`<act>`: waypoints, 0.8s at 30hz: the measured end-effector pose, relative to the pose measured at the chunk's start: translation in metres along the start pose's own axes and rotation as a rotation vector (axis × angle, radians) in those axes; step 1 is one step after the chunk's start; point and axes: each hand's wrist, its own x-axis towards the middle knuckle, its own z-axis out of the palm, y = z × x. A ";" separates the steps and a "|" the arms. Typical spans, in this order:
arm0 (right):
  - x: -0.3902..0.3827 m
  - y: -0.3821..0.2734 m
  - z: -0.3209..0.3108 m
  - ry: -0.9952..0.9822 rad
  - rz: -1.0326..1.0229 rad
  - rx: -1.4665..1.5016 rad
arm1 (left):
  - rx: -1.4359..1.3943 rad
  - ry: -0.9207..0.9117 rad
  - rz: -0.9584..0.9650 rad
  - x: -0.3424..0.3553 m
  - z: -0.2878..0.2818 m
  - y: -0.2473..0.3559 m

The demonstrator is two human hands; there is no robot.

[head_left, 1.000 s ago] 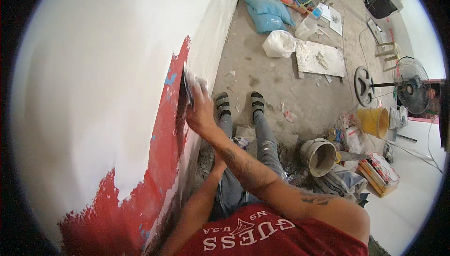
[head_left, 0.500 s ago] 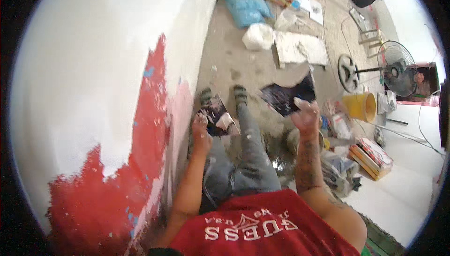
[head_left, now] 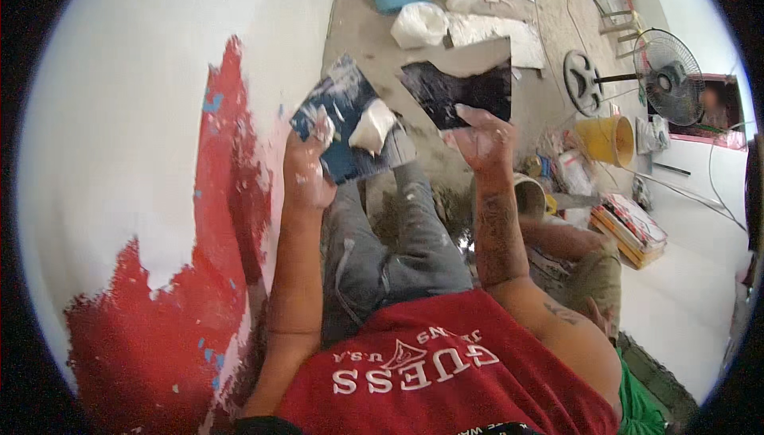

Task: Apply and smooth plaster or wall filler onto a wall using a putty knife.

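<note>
head view: the left hand (head_left: 306, 168) has its fingers closed around a dark blue board (head_left: 346, 128) carrying a lump of white putty (head_left: 372, 126), and the right hand (head_left: 481, 139), fingers clamped, grips a broad black trowel blade (head_left: 460, 89) just beside it. left of the fingers, the wall (head_left: 143, 117) is mostly skimmed white (a red patch (head_left: 223, 220) remains uncovered), so i judge the coating well along but unfinished.

**Surfaces in your hands**

Your left hand (head_left: 306, 168) grips a dark, glossy flat blade (head_left: 342, 120) smeared with thick, matt white putty (head_left: 372, 127). Your right hand (head_left: 481, 139) holds a shiny black blade (head_left: 461, 89). At frame left, the wall (head_left: 143, 117) looks smooth, chalky white over rough red.
</note>
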 end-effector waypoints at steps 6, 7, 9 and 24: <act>-0.015 0.055 -0.032 -0.297 -0.524 -0.816 | 0.006 0.134 -0.005 0.016 0.003 -0.016; -0.019 0.075 -0.039 -0.273 -0.373 -0.416 | 0.031 0.104 0.003 0.017 0.001 -0.018; -0.026 -0.002 0.030 -0.348 -0.005 -0.405 | -0.003 0.124 -0.004 0.011 -0.008 -0.011; -0.026 0.076 0.030 -0.630 -0.293 -0.842 | -0.006 0.044 -0.067 0.011 -0.016 -0.016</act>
